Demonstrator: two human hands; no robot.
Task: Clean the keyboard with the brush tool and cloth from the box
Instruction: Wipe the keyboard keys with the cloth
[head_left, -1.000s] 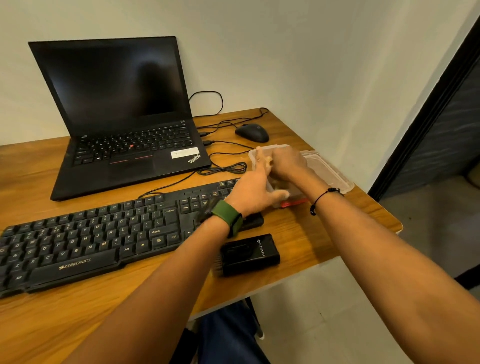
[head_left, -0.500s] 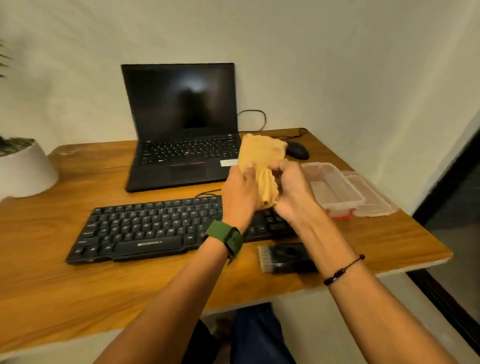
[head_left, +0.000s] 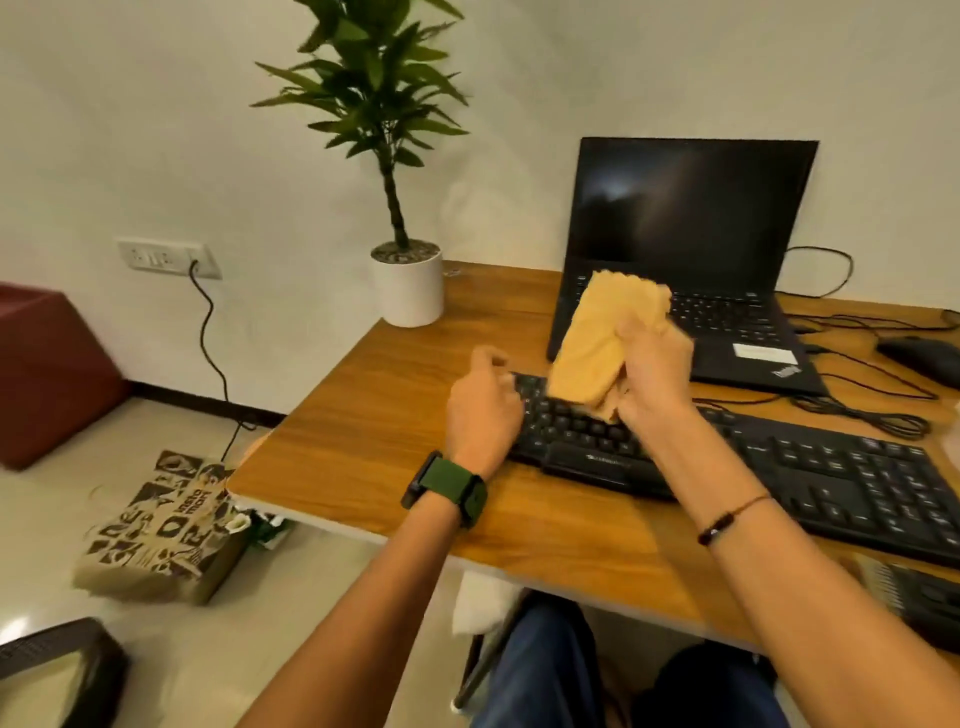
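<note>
My right hand (head_left: 655, 369) grips a bunched orange-yellow cloth (head_left: 602, 338) and holds it up above the left end of the black keyboard (head_left: 779, 462). My left hand (head_left: 483, 405), with a green watch on the wrist, hovers at the keyboard's left end with fingers loosely curled and nothing in them. The black brush tool (head_left: 919, 592) lies on the wooden table (head_left: 395, 426) at the front right, its bristles pointing left. The box is out of view.
An open black laptop (head_left: 691, 249) stands behind the keyboard, with cables and a black mouse (head_left: 919, 356) to its right. A potted plant (head_left: 408, 283) stands at the table's back left corner. A printed paper bag (head_left: 161, 525) sits on the floor to the left.
The cloth came out of the box and both hands held it up; now only my right hand holds it, my left has let go. The view has swung left, and the box is gone from sight.
</note>
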